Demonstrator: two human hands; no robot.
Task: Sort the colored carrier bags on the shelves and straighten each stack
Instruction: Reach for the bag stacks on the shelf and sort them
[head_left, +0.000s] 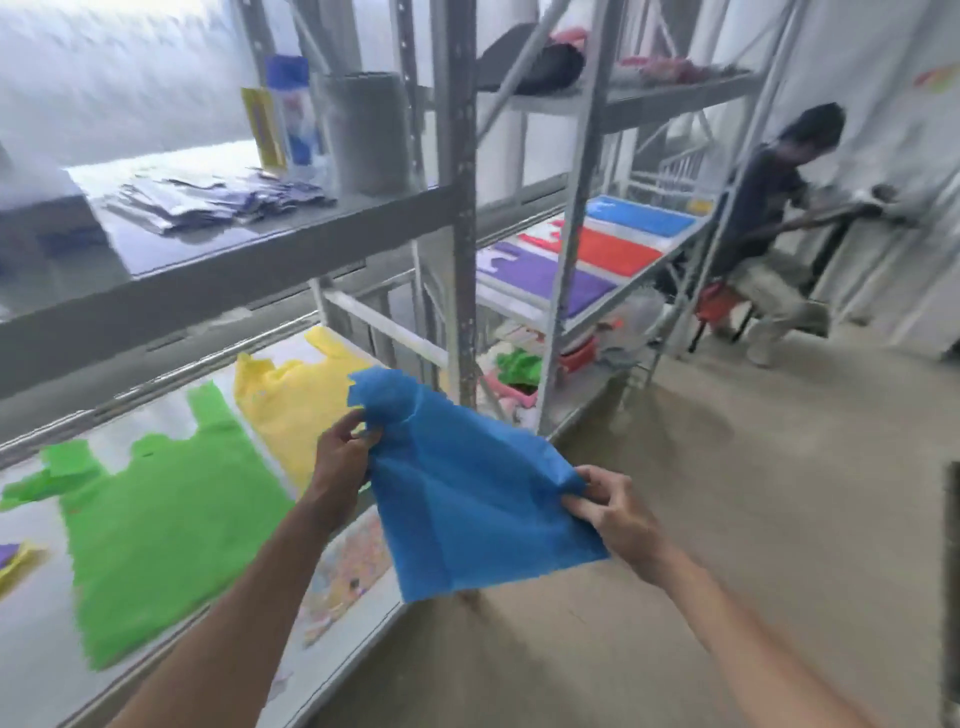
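Observation:
A blue carrier bag (467, 483) hangs in the air in front of the near shelf, held by both hands. My left hand (340, 454) pinches it near the handle end, and my right hand (605, 506) pinches its right edge. On the near shelf (47, 649) lie a green bag stack (166, 525) and a yellow bag stack (296, 400), both flat. The farther shelf unit carries a purple stack (545, 278), a red stack (613, 249) and a blue stack (641, 215), side by side.
A grey upright post (462, 208) separates the two shelf units. The upper shelf holds bottles, a grey roll (366, 132) and flat packets (208, 200). A person (769, 223) sits on a red stool at the right. Bare concrete floor (753, 493) spreads to the right.

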